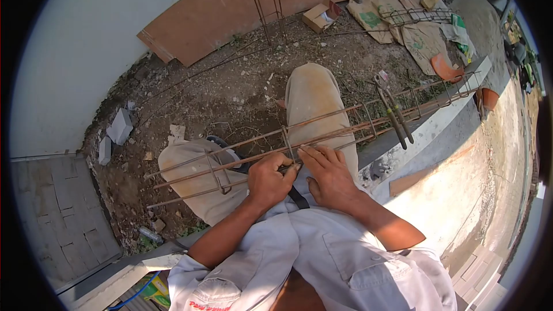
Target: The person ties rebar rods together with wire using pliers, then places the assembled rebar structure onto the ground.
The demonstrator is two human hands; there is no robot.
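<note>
A long rebar cage [328, 138], made of thin rusty bars with square stirrups, lies slantwise across my lap. My left hand [269, 179] is closed in a pinch at the lower bars, close to a stirrup [288, 143]. What sits between its fingertips is too small to make out. Right beside it, my right hand [331, 177] bends its fingers over the same bars, the thumb lower and apart, gripping the cage. Pincers [394, 114] with long dark handles rest on the cage farther right.
A pale concrete ledge [429, 129] runs under the cage's right end, near orange clay pieces [447, 68]. An upright rebar cage [266, 0] stands before a brown board [201, 17]. Flattened paper sacks [423, 43], an open carton [321, 16] and grey block pieces [120, 126] lie on the soil.
</note>
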